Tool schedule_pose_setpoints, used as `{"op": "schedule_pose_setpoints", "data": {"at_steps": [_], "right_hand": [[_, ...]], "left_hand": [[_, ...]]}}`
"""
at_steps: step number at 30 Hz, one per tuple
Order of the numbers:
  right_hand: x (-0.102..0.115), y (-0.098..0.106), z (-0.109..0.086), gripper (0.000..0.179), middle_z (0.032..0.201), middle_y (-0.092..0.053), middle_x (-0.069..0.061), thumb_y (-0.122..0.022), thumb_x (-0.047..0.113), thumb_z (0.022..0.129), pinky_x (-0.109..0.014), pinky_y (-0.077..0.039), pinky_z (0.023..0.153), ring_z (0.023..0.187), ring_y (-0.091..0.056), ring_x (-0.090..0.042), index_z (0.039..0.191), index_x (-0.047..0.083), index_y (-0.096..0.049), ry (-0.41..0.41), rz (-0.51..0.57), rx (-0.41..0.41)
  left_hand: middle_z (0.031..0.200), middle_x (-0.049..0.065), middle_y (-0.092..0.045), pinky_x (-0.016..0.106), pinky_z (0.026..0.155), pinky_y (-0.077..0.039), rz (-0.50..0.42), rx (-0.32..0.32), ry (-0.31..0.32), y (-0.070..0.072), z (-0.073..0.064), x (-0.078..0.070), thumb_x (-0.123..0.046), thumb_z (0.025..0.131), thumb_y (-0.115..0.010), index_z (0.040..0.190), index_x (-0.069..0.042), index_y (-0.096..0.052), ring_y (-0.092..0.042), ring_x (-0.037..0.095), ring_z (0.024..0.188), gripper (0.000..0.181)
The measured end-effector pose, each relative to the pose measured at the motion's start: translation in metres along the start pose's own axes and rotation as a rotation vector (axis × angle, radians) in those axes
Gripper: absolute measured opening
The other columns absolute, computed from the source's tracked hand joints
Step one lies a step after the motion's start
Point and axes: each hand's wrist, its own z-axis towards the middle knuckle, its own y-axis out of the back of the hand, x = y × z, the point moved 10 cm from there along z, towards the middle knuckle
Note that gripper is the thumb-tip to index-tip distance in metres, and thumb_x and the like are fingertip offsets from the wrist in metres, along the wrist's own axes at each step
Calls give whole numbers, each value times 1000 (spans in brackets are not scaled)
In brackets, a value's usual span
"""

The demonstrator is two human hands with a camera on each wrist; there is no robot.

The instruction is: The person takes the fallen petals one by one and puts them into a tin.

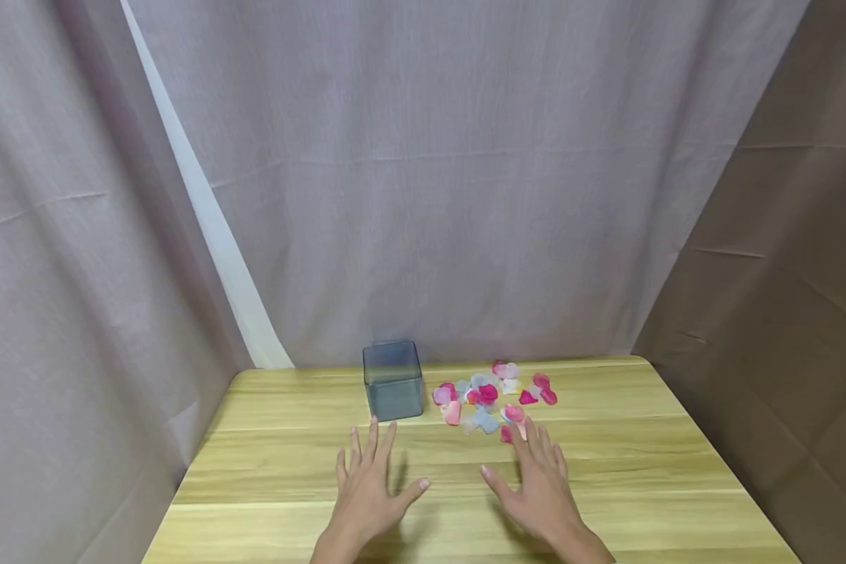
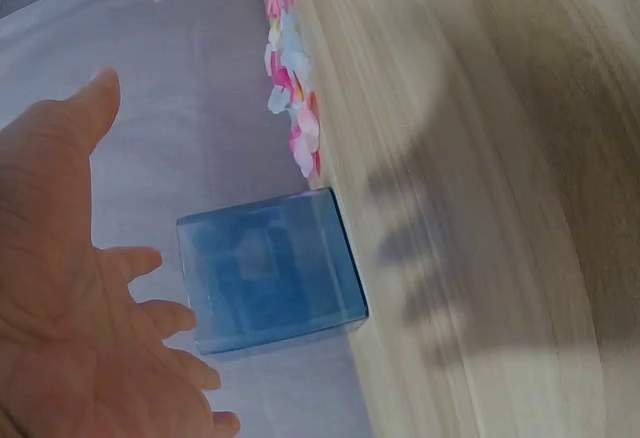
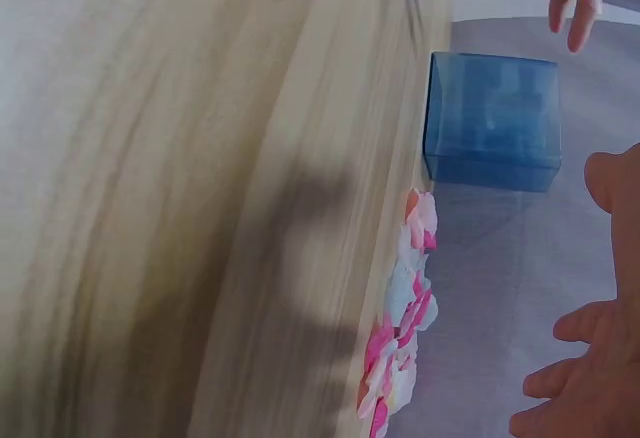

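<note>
A translucent blue-grey square box (image 1: pixel 395 395) stands upright near the back of the table, and its open top shows in the head view. To its right lies a loose scatter of petals (image 1: pixel 488 394) in pink, magenta, white and pale blue. My left hand (image 1: pixel 369 495) hovers in front of the box with fingers spread, holding nothing. My right hand (image 1: pixel 538 489) hovers just in front of the petals, its fingers also spread and its palm bare. In the left wrist view the box (image 2: pixel 275 273) is beyond the left fingertips, apart from them.
The pale wood-grain table (image 1: pixel 268 470) carries the box and petals. A grey-mauve curtain (image 1: pixel 451 235) hangs behind its back edge, with a white gap at the left. Brown cloth (image 1: pixel 782 329) hangs along the right side.
</note>
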Motion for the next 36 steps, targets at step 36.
{"op": "schedule_pose_setpoints", "data": {"at_steps": [36], "right_hand": [[3,7,13,70,168,-40,-26,-77,35,96,-73,-23,126,156,-33,-53,153,2,-54,98,10,-63]], "left_hand": [[175,36,0,68,132,-15,-478,172,185,-32,102,95,-29,89,-87,168,5,9,-10,56,162,128]]}}
